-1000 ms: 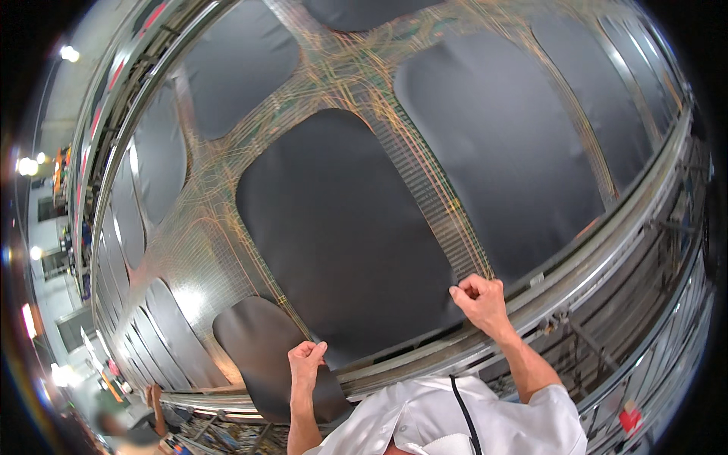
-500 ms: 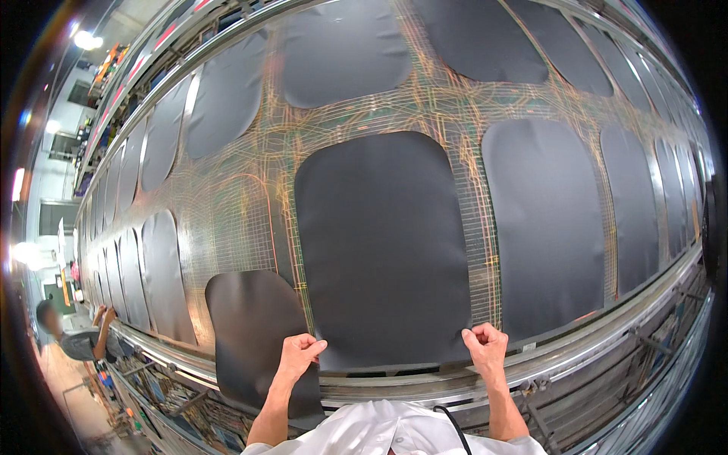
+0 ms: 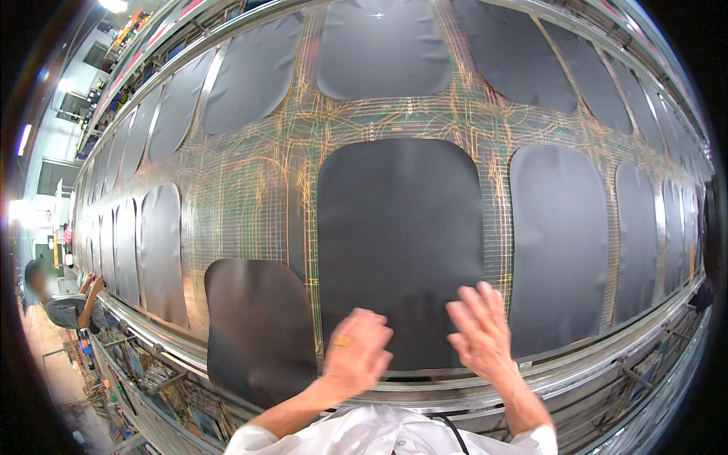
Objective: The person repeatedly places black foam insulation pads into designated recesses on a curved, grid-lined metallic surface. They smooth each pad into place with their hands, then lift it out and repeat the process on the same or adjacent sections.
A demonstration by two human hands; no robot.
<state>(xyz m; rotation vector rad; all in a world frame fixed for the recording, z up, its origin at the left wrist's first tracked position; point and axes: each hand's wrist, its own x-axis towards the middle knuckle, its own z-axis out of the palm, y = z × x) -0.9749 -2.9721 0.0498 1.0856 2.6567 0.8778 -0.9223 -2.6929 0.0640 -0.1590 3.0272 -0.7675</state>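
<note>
A large black sheet with rounded far corners lies flat on the long table in front of me. My left hand is over its near left corner, slightly blurred, with the fingers stretched out and nothing held. Above the near right part of the sheet is my right hand, fingers spread and empty. Whether either palm touches the sheet, I cannot tell. Left of my left hand, a second black sheet lies partly on the table and hangs over its near edge.
Colourful guide lines cover the table surface. More black sheets, such as one on the right and one at the far side, lie in rows. A metal rail runs along the near edge. A co-worker stands far left.
Both hands have let go of the sheet's near corners, which they were pinching. The fingers have opened, and the hands have moved forward over the sheet. The view has shifted slightly.
</note>
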